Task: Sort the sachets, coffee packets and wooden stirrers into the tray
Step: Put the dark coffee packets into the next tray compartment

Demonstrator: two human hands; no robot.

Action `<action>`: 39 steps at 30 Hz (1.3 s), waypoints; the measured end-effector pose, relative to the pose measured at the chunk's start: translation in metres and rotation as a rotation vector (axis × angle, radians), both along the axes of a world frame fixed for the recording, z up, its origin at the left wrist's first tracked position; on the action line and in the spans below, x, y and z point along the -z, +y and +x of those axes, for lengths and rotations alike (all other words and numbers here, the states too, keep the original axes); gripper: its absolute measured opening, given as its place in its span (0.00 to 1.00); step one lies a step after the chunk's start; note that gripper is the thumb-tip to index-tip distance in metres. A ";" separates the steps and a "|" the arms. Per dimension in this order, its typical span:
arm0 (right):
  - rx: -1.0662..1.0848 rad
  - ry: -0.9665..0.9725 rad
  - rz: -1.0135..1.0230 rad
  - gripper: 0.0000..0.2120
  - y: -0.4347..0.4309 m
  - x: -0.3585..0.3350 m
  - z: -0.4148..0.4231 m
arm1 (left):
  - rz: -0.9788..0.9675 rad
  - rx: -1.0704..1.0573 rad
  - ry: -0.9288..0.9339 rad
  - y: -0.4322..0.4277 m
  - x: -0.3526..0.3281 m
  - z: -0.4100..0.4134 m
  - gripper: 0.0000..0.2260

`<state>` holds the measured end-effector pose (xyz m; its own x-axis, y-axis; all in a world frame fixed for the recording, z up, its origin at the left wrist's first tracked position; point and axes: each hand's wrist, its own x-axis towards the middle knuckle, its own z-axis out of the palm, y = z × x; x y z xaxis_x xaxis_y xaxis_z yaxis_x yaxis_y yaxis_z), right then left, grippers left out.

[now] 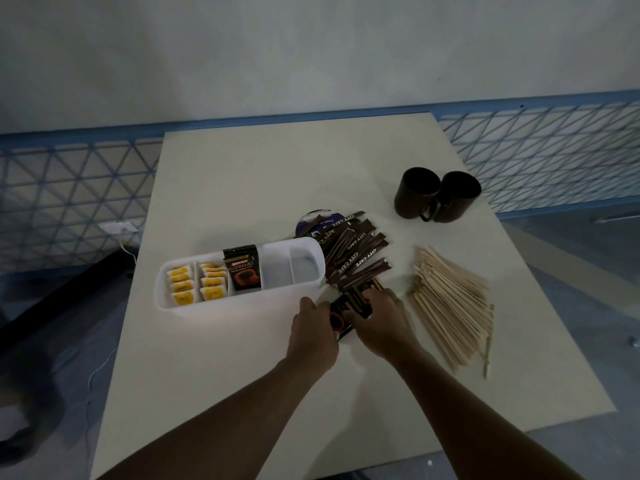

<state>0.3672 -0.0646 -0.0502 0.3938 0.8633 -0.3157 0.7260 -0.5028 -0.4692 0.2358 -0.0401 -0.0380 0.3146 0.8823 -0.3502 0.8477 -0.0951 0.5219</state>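
**Gripped Coffee Packets Just in Front of the Tray**

Found the left hand [313, 329] and the right hand [377, 322] close together over the pale surface [242, 375], both holding one stack of black coffee packets [348, 308] from opposite sides. Saw the left fingers curled against the stack's left edge and the right fingers curled over its upper right part. Could not tell whether the stack touched the surface or was lifted off it.

Noted the long white tray [242, 308] lying crosswise just beyond the left hand, with its right end near the held stack. Counted two compartments at its left end, each filled with a row of yellow sachets [180, 284]. Spotted one black Supremo packet [242, 270] standing upright in the next compartment to the right.

Marked a fan of brown stick sachets [356, 258] lettered CITY CAFE, spread beside the tray's right end and reaching down to the right fingers. Glimpsed a round purple disc [311, 225] partly hidden under that fan. Logged the wooden stirrers [450, 299] in a loose heap to the right, apart from the hands. Picked out two dark mugs [417, 194] touching each other at the far right of the surface, with blue mesh railing [69, 188] behind.
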 end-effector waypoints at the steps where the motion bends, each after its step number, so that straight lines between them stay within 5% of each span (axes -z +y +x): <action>1: -0.007 0.013 0.012 0.16 0.001 0.000 -0.002 | 0.006 -0.001 -0.006 0.000 0.000 0.001 0.14; 9: -0.060 0.231 0.080 0.05 0.003 -0.006 -0.013 | -0.011 -0.026 -0.032 0.002 -0.002 0.003 0.15; 16: -0.166 0.273 0.127 0.10 0.007 -0.023 -0.013 | -0.081 0.016 -0.061 0.015 -0.006 -0.010 0.14; 25: -0.067 0.390 0.234 0.05 0.026 -0.050 -0.027 | -0.324 -0.059 -0.344 0.037 -0.040 -0.031 0.10; 31: 0.165 0.777 0.280 0.05 0.034 -0.057 -0.037 | -0.213 -0.221 -0.447 0.046 -0.053 -0.045 0.09; 39: 0.015 0.672 0.223 0.12 0.047 -0.062 -0.074 | -0.127 -0.410 -0.537 0.053 -0.050 -0.062 0.08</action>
